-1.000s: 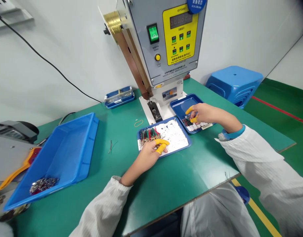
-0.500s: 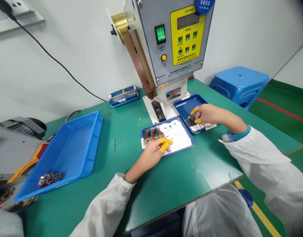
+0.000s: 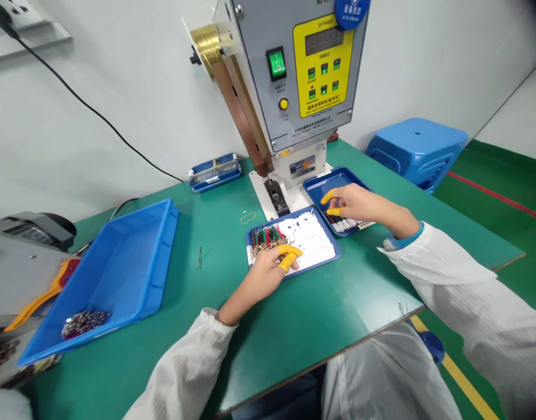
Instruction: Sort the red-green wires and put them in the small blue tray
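Note:
My left hand [image 3: 274, 265], with yellow finger cots, is over the front of a blue tray [image 3: 332, 256]. Its thumb and forefinger are pinched; anything between them is too small to make out. Red, green and black wires with brass-coloured ends [image 3: 268, 236] lie at that tray's left, and white paper [image 3: 314, 236] covers its right. My right hand [image 3: 349, 204], also in yellow finger cots, is above the second blue tray [image 3: 318, 185], its thumb and forefinger apart, with nothing visible between them. Below it lie dark wires with white sleeves [image 3: 344, 224].
A grey crimping machine [image 3: 289, 134] stands behind the trays. A large blue bin [image 3: 132, 262] with metal pieces is at the left. A small blue tray [image 3: 215, 174] sits at the back, a rubber band [image 3: 248, 218] before it. Blue stools [image 3: 419, 146] stand at the right.
My right hand has moved slightly left and up over the second tray. My left hand has hardly moved. The whole view has shifted a little.

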The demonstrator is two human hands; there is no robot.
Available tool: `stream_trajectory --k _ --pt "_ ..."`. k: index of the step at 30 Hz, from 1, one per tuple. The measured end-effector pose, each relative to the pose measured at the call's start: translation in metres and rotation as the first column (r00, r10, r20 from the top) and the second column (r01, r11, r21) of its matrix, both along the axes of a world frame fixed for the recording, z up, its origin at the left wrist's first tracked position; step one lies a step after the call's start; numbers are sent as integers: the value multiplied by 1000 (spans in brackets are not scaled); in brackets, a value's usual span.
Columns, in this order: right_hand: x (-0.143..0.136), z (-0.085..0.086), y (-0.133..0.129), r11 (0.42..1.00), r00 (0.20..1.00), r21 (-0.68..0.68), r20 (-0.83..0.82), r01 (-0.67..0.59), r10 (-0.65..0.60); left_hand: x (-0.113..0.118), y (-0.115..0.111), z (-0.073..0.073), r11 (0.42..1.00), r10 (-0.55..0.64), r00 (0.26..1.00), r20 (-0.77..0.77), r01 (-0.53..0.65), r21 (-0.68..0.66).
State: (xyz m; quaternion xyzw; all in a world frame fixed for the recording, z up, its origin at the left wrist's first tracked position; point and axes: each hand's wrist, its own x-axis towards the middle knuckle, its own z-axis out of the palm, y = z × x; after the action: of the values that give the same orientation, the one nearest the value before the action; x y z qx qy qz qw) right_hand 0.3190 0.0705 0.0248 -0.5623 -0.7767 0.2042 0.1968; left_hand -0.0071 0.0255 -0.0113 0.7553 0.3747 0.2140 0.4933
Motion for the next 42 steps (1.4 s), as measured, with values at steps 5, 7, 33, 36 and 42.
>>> stream_trajectory --k 5,7,33,36,42 --pt "4 -4 -1 982 990 -129 19 -137 141 1 0 1 1000 1 1000 -5 -1 -5" --pt "4 -3 -1 981 988 -129 29 -147 152 2 -1 2 1000 7 1000 -5 -7 -15" --pt "-4 8 -8 965 982 -197 47 -172 184 3 -2 4 1000 5 1000 0 -5 -23" --pt "-4 8 -8 965 983 -201 43 -165 177 4 -2 6 1000 -2 1000 13 2 -18" --pt "3 5 -5 948 980 -254 9 -192 201 5 -3 8 1000 8 1000 16 -8 -23"
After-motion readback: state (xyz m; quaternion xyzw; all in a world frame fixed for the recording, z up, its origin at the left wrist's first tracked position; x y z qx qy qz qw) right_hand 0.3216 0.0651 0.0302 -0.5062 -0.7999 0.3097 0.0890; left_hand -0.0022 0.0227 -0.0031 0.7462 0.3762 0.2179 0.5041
